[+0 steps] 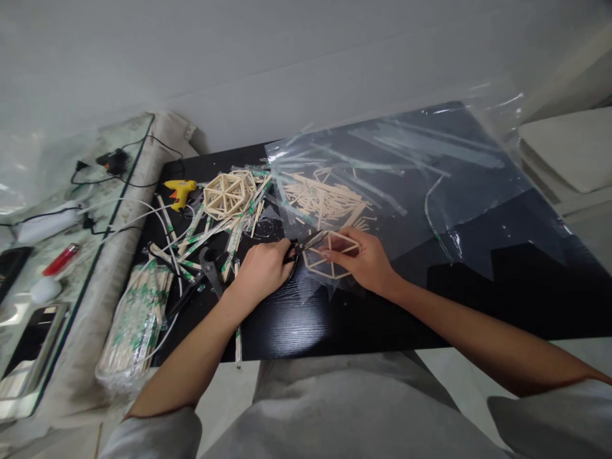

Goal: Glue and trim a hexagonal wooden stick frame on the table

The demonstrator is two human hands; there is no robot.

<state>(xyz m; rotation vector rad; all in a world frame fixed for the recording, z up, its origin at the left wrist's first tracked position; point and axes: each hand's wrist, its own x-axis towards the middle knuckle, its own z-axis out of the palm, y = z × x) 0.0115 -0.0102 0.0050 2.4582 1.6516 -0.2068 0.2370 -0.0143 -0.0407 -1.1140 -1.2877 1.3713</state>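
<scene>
My left hand (pixel 266 268) is closed round the black handles of a pair of scissors (pixel 313 241), whose blades point right along the upper left edge of a wooden stick frame. That frame (pixel 333 271) is a flat polygon with spokes, with clear film on it that sticks out in points below. My right hand (pixel 366 258) pinches the frame at its right side, thumb on top. Behind my hands lies a heap of short wooden sticks (pixel 325 201), partly under a clear plastic sheet (pixel 459 210).
At the left of the black table (pixel 296 338) are a yellow glue gun (pixel 180 193), a ball-like stick structure (pixel 228 194), wrapped chopsticks (pixel 136 319), a black cutting tool (pixel 210 268) and white cables. Further left, a glass-topped surface holds a red lighter (pixel 61 259).
</scene>
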